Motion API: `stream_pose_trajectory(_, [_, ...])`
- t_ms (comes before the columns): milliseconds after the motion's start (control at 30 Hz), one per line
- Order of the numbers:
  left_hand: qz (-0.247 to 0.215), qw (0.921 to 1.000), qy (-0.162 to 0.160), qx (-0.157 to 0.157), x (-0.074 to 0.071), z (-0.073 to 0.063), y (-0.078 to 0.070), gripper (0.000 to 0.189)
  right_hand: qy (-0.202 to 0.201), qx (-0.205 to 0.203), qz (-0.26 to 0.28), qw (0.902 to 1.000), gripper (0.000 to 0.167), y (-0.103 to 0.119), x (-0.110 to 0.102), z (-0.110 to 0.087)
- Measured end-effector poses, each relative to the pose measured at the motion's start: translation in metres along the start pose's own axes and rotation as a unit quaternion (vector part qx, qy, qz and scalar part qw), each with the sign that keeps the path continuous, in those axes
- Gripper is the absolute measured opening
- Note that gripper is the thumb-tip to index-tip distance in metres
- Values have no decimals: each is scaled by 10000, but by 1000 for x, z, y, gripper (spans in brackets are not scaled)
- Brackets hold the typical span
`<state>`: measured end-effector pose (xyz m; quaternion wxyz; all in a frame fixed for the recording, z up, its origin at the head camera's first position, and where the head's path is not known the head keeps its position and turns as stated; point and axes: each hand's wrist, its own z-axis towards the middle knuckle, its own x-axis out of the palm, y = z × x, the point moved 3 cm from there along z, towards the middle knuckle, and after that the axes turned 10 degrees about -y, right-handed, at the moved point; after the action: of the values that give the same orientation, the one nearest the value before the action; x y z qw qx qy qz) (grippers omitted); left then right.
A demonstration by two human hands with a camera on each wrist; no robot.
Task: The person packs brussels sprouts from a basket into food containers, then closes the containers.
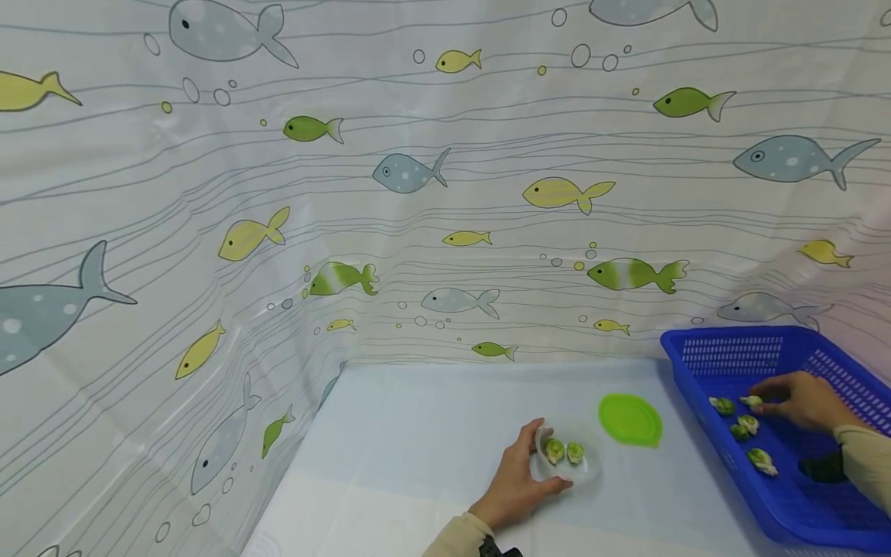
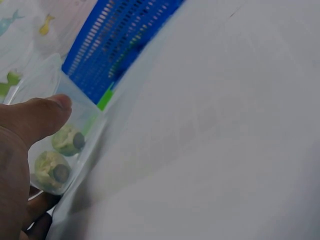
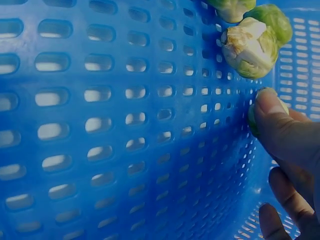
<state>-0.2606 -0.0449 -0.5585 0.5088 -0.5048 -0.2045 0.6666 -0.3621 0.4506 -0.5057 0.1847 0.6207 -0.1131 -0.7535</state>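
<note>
A clear plastic container stands on the table with two Brussels sprouts inside. My left hand grips its left side, thumb near and fingers beyond. In the left wrist view the thumb lies against the wall of the container, and both sprouts show through it. Inside the blue basket, my right hand pinches a Brussels sprout between thumb and fingers. The right wrist view shows that sprout mostly hidden behind the thumb. Several other sprouts lie close to it.
The blue perforated basket stands at the right, its walls rising around the right hand. A bright green lid lies flat between container and basket. A fish-print curtain hangs behind and left of the white table.
</note>
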Motion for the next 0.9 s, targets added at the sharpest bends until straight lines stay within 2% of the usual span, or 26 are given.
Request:
stream_pose_trajectory(367, [-75,9999,35,-115,-1,0,-1,92,-3,204,51,9998,47,0,-6,-3])
stream_pose_trajectory(533, [-108,9998,80,-177,1,0,0,93,-70,296,55,9995,56,-1,-9,-5])
stream_pose_trajectory(900, [-62,9999,18,-108,0,0,0,93,-204,70,111,9997,54,10,-19,-8])
